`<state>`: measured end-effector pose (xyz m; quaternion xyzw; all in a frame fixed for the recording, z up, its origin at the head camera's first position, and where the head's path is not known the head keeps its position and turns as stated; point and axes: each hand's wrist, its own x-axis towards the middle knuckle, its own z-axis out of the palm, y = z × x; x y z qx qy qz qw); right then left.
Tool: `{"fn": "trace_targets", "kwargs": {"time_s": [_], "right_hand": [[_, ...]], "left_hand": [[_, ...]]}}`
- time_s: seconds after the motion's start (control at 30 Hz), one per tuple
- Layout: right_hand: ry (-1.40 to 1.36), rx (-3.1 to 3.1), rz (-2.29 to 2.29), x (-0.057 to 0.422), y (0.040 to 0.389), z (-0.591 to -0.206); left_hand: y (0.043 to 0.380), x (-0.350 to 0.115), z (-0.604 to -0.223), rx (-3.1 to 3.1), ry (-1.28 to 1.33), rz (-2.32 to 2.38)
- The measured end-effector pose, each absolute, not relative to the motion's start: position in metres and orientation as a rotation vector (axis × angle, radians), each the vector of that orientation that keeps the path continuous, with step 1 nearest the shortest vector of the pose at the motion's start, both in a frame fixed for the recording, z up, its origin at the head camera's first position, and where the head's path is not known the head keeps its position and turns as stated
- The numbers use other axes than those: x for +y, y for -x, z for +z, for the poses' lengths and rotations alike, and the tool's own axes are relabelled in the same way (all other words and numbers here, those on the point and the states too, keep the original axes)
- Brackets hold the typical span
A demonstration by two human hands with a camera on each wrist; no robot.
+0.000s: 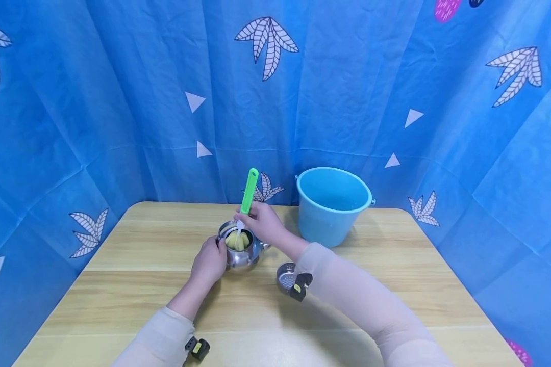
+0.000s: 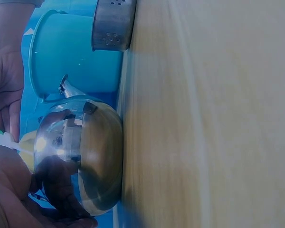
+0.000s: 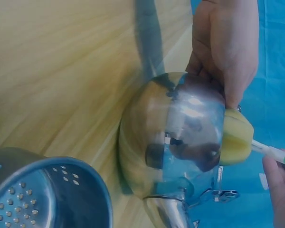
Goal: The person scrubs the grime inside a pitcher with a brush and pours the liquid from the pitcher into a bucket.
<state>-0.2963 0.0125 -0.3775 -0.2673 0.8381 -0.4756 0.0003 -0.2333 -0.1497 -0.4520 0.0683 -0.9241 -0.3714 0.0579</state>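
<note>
A shiny stainless steel teapot (image 1: 241, 259) stands on the table with its open mouth up and its spout toward the right. My left hand (image 1: 209, 260) grips it at the side opposite the spout. My right hand (image 1: 265, 223) holds a sponge brush by its green and white handle (image 1: 249, 191), close above the pot. The brush's yellow sponge head (image 3: 236, 137) sits in the mouth, partly sticking out above the rim. Its lower part is hidden inside the pot. A metal strainer basket (image 1: 285, 277) with small holes rests on the table near my right forearm.
A light blue bucket (image 1: 334, 214) stands at the back right, beyond my right forearm. The wooden table (image 1: 349, 311) ends at the back against a blue patterned curtain (image 1: 165, 102), which also hangs along both sides.
</note>
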Motion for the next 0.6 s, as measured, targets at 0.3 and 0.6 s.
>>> {"fn": "trace_targets", "kwargs": {"time_s": [0.3,0.6], "right_hand": [[0.873,2.673,-1.561,0.014,0.293,-0.384],[0.838,2.717,-1.597,0.015,0.286,-0.39]], "left_hand": [[0.233,-0.149,-0.451,-2.807,-0.211,-1.127],[0.232,-0.149,-0.45,-2.81,-0.214,-1.132]]}}
